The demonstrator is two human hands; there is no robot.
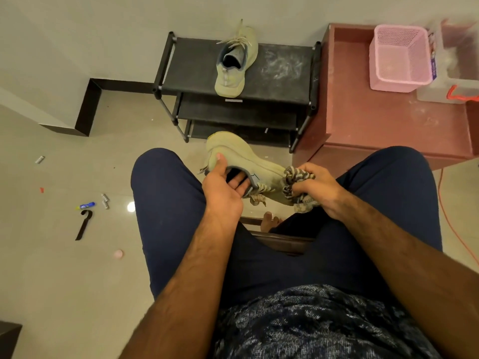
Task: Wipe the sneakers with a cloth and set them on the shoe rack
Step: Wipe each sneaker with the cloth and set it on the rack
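Head view: the step was judged best done with the sneaker (242, 156) braced by the left hand (223, 189) while the cloth (294, 189) was rubbed firmly. Its collar was gripped, fingers (239, 181) tucked inside, thumb outside. At its three o'clock end the cloth was clenched in the right hand (317, 187). At twelve o'clock the other sneaker (234, 66) was seen on the shoe rack (282, 73).

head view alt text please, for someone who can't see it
A seated person's left hand grips a pale beige lace-up sneaker, fingers inside its opening, while the right hand presses a bunched striped cloth against its toe end. A matching sneaker sits on the top shelf of a black shoe rack ahead.
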